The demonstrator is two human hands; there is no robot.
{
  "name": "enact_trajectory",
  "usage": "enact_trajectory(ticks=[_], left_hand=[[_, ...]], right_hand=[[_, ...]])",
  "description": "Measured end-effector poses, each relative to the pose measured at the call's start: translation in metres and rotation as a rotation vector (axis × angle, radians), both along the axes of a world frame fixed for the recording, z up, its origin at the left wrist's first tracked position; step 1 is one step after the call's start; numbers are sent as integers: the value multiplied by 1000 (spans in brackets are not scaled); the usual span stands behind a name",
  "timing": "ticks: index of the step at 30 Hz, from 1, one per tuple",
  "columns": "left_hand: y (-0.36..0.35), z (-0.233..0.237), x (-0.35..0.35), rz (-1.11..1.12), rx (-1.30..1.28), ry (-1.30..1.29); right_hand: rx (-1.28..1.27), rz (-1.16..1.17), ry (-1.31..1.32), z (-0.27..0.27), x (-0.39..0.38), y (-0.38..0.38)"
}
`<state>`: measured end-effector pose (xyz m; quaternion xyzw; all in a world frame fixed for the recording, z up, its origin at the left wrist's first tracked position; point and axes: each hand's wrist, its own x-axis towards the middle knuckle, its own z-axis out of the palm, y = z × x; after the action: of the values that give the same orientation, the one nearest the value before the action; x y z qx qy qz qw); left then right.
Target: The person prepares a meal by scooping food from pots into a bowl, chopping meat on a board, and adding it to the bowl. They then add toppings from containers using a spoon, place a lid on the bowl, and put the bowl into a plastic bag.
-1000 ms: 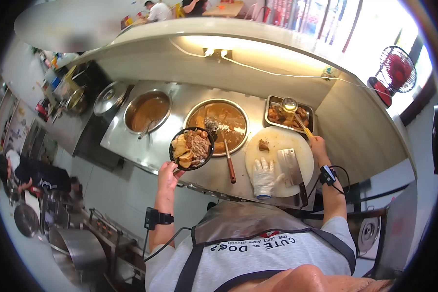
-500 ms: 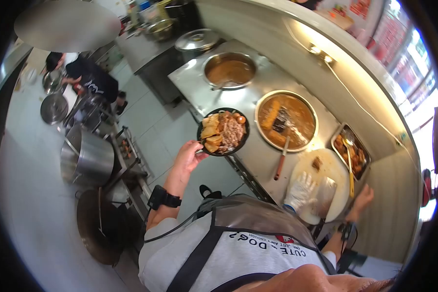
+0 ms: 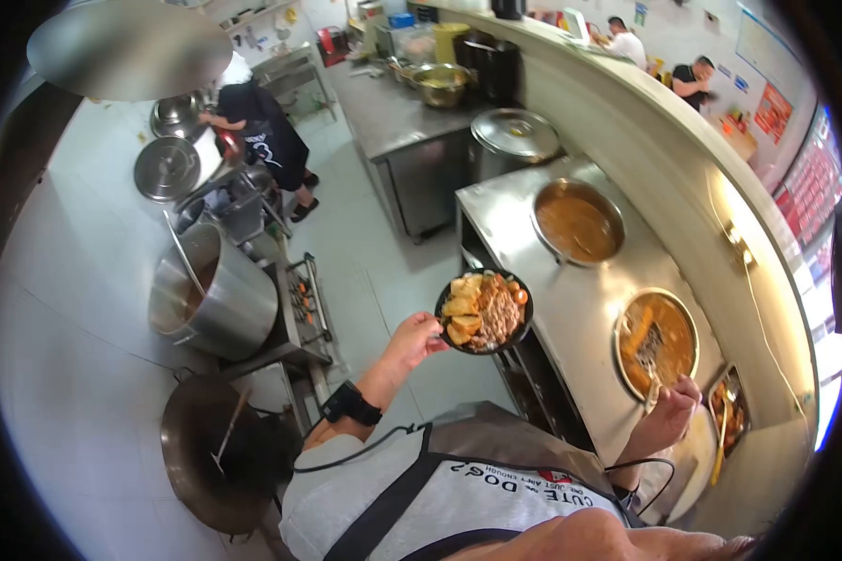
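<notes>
A round black bowl (image 3: 484, 311) of food is in my left hand (image 3: 414, 340), gripped by its left rim out in front of me. Inside lie golden sliced pieces, minced meat and a halved egg. My right hand (image 3: 672, 411) is closed at the near rim of a round pot of brown broth (image 3: 657, 341). Its fingers are curled around the handle of a ladle (image 3: 650, 372) that stands in the broth; the lower handle is hidden by the hand. Long yellow-brown pieces float beside the ladle.
A second broth pot (image 3: 578, 222) is set farther back in the steel counter (image 3: 524, 234). At right are a tray of braised food (image 3: 728, 411) and a white cutting board (image 3: 702, 467). To the left stand a tall stockpot (image 3: 215, 290), a wok (image 3: 220, 453) and a co-worker (image 3: 264, 136).
My view has turned so the counter sits farther right. My right hand has moved from beside the cutting board to the ladle. The left hand still holds the bowl.
</notes>
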<state>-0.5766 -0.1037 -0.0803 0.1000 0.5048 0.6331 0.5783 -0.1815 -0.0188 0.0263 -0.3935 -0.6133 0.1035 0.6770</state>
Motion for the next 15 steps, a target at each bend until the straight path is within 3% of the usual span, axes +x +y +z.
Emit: enact_trajectory(ticks=[8, 15], left_hand=[[-11, -10, -114, 153, 15, -11], [10, -14, -230, 326, 6, 19]], right_hand=[[38, 274, -370, 12, -174, 46], [-130, 403, -286, 0, -334, 134]])
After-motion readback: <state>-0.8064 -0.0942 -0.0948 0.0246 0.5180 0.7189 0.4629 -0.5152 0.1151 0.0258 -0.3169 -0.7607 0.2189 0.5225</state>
